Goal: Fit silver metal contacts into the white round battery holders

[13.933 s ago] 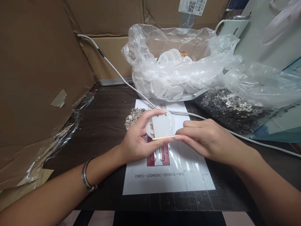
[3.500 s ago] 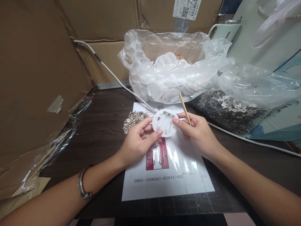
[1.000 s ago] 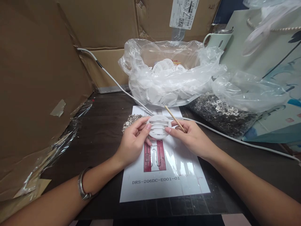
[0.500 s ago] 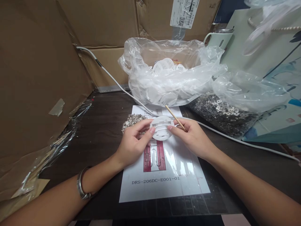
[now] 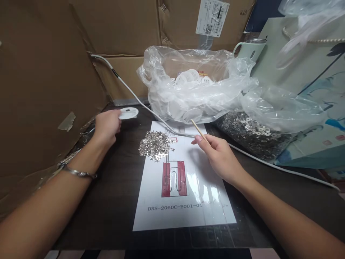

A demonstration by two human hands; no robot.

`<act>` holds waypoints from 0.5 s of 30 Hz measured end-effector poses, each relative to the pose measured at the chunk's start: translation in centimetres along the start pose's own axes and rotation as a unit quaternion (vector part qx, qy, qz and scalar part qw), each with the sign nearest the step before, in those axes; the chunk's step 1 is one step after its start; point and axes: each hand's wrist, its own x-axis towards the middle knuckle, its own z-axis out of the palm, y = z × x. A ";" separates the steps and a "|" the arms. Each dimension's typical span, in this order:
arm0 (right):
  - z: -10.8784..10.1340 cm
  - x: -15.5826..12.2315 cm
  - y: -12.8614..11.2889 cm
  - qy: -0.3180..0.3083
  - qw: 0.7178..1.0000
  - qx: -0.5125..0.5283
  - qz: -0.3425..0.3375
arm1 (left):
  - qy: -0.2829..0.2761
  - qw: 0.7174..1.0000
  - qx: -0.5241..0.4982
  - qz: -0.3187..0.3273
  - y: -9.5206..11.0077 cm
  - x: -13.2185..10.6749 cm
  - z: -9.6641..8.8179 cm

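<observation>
My left hand [image 5: 107, 126] is stretched out to the far left of the dark table and grips a round white plastic disc [image 5: 128, 113] by its edge. My right hand [image 5: 215, 151] hovers over the upper right of the white instruction sheet [image 5: 183, 201], fingers closed around a thin wooden stick [image 5: 198, 130] that points up and to the left. Between the hands, at the sheet's top left corner, lies a small heap of little metal clips [image 5: 155, 145].
A clear bag of white plastic discs [image 5: 194, 86] stands at the back. To its right lies a bag of metal clips [image 5: 256, 131]. A white cable [image 5: 129, 91] crosses the table. Cardboard walls [image 5: 45, 72] stand at left and behind; a pale paper bag [image 5: 302, 72] at right.
My left hand has carried the white disc away from the centre to the far left. My right hand has let go of the disc and still holds the stick.
</observation>
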 end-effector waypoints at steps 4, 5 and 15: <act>-0.5 0.2 -0.1 0.013 1.000 -0.025 -0.007 | 0.082 0.986 0.015 -0.145 -0.8 2.9 -1.4; -0.7 0.3 -0.2 0.011 0.999 -0.032 -0.016 | 0.088 0.982 0.015 -0.164 -0.8 3.3 -1.4; -2.5 1.7 -1.7 0.073 0.990 -0.101 -0.059 | 0.076 0.983 -0.009 -0.165 0.4 2.2 -1.6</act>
